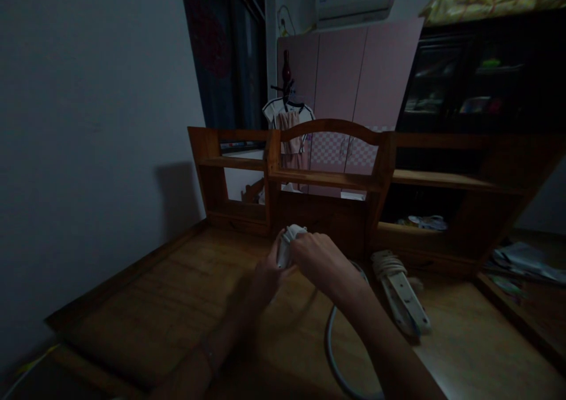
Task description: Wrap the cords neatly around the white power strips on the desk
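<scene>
Both my hands meet over the middle of a wooden desk (177,294). My left hand (265,279) and my right hand (322,261) are closed together round a small white object (289,244), which looks like a plug or adapter head. A grey cable (331,347) curves from under my right hand down towards the front edge. My right hand covers most of the white object from above.
A white power strip (404,297) with its cord coiled lies to the right on the desk. A wooden shelf unit (327,179) stands along the back. Papers (526,261) lie at the far right. A grey wall (88,123) bounds the left.
</scene>
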Demonstrator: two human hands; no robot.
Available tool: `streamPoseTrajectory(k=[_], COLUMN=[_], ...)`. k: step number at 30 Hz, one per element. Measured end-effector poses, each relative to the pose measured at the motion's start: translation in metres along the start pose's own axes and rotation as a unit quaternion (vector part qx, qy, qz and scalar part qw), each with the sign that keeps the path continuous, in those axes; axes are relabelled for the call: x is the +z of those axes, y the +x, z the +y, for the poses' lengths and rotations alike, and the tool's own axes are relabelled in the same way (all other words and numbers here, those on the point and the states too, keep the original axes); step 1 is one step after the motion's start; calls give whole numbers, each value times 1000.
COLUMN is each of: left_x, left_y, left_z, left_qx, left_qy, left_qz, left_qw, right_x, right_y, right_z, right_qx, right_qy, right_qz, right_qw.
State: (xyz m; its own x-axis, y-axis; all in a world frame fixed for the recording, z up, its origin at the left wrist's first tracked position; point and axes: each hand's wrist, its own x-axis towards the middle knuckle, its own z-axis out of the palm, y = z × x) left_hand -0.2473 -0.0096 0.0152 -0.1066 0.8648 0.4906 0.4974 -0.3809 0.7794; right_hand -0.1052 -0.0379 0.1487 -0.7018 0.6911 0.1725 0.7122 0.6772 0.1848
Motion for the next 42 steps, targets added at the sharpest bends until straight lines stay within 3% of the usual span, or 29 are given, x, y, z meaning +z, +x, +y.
streamPoseTrajectory(k=[3,7,12,15,18,21,24,28,30,36,42], left_x=[0,4,4,5,7,10,12,15,15,11,6], left_y=[-3,-6,-13,-19,-26,-32,-31,-17,-8,7,11], left_z=[0,0,2,3,2,1,0,-3,-7,-22,-29], left_qx=[17,23,91,146,171,129,38,-86,-130,-217,-256], left_qy=[67,116,87,70,49,10,-30,-81,-132,-301,-303], left_qz=[-62,-83,-122,-106,-92,-92,-13,101,131,103,91], left_qw=[996,989,984,981,980,987,999,988,974,923,913], right_x=[-2,-1,9,21,39,60,81,100,105,101,83], right_y=[1,0,2,5,11,19,29,43,47,44,34], right_z=[6,18,43,59,74,84,90,90,87,78,73], right_qx=[-11,-7,6,-24,-44,-38,-61,-51,-25,30,72], right_qy=[16,53,179,320,453,526,541,470,424,344,260], right_qz=[8,35,48,32,9,-10,-19,7,19,19,-1], right_qw=[1000,998,983,946,890,850,839,881,905,938,963])
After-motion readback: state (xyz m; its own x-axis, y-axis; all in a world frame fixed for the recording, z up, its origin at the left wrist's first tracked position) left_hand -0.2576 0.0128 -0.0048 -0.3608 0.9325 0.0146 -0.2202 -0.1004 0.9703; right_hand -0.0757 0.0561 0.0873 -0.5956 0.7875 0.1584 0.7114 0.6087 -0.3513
